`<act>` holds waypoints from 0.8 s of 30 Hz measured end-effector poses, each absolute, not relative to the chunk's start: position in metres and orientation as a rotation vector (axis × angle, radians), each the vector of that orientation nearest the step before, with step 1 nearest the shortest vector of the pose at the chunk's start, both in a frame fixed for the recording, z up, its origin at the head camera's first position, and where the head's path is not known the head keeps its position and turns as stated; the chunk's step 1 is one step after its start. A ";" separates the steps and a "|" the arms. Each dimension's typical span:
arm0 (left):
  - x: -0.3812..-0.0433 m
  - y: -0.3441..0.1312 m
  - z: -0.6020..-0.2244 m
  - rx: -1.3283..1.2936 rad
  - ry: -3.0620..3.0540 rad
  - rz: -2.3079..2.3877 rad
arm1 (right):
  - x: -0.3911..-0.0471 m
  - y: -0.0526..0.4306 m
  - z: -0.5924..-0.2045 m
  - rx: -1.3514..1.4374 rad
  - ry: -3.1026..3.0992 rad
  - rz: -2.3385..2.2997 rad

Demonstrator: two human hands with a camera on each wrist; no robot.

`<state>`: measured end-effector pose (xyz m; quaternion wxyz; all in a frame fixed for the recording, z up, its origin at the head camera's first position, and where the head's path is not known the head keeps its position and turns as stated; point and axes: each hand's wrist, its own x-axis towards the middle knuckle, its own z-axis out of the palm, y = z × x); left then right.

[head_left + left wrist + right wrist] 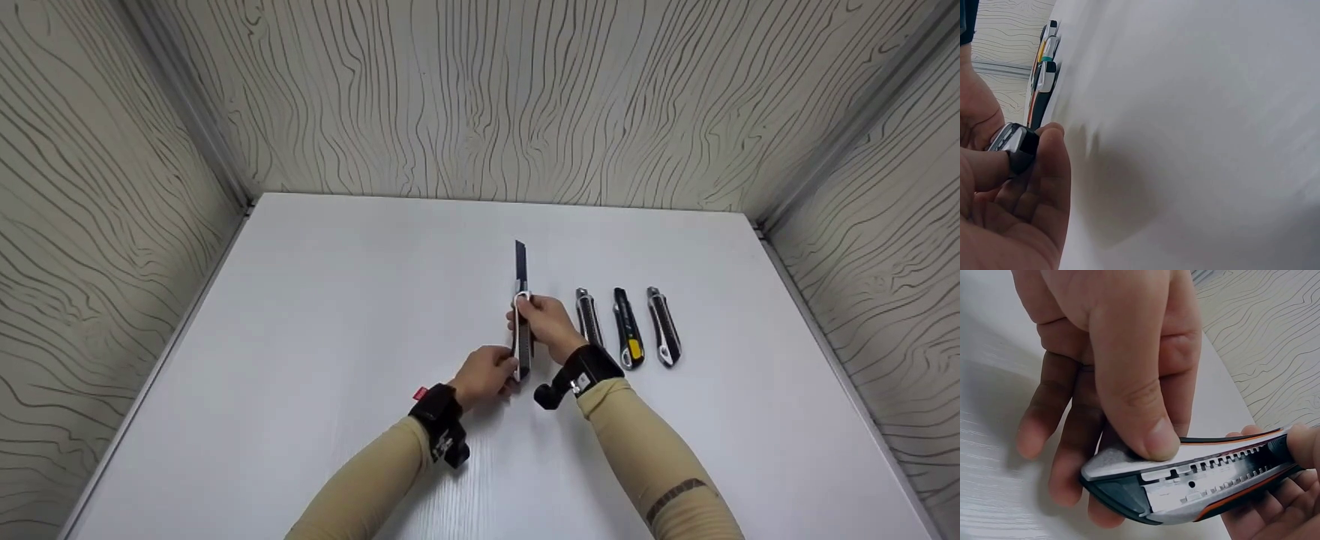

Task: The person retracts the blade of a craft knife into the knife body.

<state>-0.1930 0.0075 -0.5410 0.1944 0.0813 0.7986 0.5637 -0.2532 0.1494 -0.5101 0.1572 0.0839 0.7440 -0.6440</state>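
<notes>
A utility knife [524,346], silver and black with orange edging, is held above the table, its long dark blade [520,261] extended toward the back wall. My right hand [553,322] grips the upper handle, with the thumb on the slider [1279,448]. Lower down, my left hand [484,373] pinches the handle's tail end between thumb and fingers. The dark end cap [1120,498] and toothed slider track [1216,473] show up close in the right wrist view. In the left wrist view the blade is hidden.
Right of the hands lie three more utility knives: a silver-and-black one [587,311] partly behind the right wrist, a black one with a yellow part [627,326], and another silver-and-black one [664,324]. Wood-patterned walls [480,97] enclose the white table [337,300].
</notes>
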 end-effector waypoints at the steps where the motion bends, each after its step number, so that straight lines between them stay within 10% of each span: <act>1: -0.193 0.007 -0.541 0.234 2.243 1.578 | -0.253 0.150 -0.510 0.235 2.126 -1.842; 24: -0.193 0.007 -0.539 0.191 2.242 1.572 | -0.253 0.150 -0.511 0.204 2.111 -1.852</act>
